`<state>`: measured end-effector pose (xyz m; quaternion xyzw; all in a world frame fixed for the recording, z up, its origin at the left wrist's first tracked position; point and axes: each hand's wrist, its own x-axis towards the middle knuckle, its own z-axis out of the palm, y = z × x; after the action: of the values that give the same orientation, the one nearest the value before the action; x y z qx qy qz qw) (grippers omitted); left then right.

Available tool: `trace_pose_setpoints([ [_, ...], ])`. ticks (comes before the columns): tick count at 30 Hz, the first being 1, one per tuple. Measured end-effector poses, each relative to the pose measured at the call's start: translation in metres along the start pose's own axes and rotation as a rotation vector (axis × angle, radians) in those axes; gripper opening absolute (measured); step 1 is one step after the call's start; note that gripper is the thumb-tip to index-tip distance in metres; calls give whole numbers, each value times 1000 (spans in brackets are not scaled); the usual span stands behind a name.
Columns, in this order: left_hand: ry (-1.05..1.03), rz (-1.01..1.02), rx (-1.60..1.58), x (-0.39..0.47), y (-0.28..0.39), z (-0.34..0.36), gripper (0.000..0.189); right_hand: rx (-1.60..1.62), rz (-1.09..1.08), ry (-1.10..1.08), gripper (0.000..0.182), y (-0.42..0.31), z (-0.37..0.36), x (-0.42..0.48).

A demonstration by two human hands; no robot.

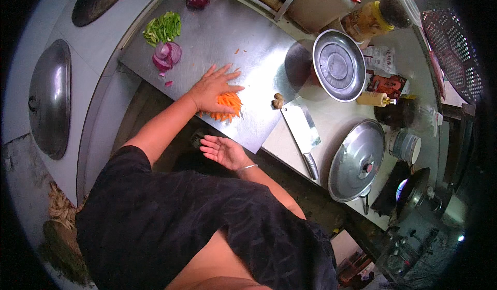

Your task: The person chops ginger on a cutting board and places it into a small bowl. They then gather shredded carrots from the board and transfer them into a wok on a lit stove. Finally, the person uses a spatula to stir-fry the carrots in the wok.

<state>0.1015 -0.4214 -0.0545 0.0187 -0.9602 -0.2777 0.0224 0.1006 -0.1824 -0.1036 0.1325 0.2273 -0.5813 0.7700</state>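
My left hand (215,90), fingers spread, lies over a pile of carrot strips (230,104) at the near edge of a metal cutting board (217,30). Its thumb lies across the strips, and part of the pile is hidden beneath the palm. My right hand (225,153), palm up and empty, hovers just off that edge with a bangle on the wrist. Cut green pepper (163,28) and sliced red onion (167,56) sit farther left on the board. A whole red onion (197,0) is at its far side. Ginger (277,101) rests at the right, by a cleaver (301,129).
A metal basin (338,65) and a lidded pan (356,160) stand on the counter to the right. Beyond are a squeeze bottle (373,98), a large jar (365,21) and a wok (413,195) by a flame. Wok lids (50,100) lie on the left.
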Motion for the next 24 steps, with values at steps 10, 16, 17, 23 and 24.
trace_pose_setpoints([
  [10,-244,339,-32,8,10,7,48,479,-361,0,64,8,-30,77],
  [16,-238,451,-97,-14,18,27,44,354,-551,-30,61,15,-12,64],
  [17,-224,457,-118,-17,19,29,43,362,-586,-41,60,17,-13,62],
  [23,-199,419,-128,-21,22,32,43,354,-612,58,56,27,11,35],
  [24,-201,417,-120,-22,23,32,42,343,-591,45,56,30,13,32],
])
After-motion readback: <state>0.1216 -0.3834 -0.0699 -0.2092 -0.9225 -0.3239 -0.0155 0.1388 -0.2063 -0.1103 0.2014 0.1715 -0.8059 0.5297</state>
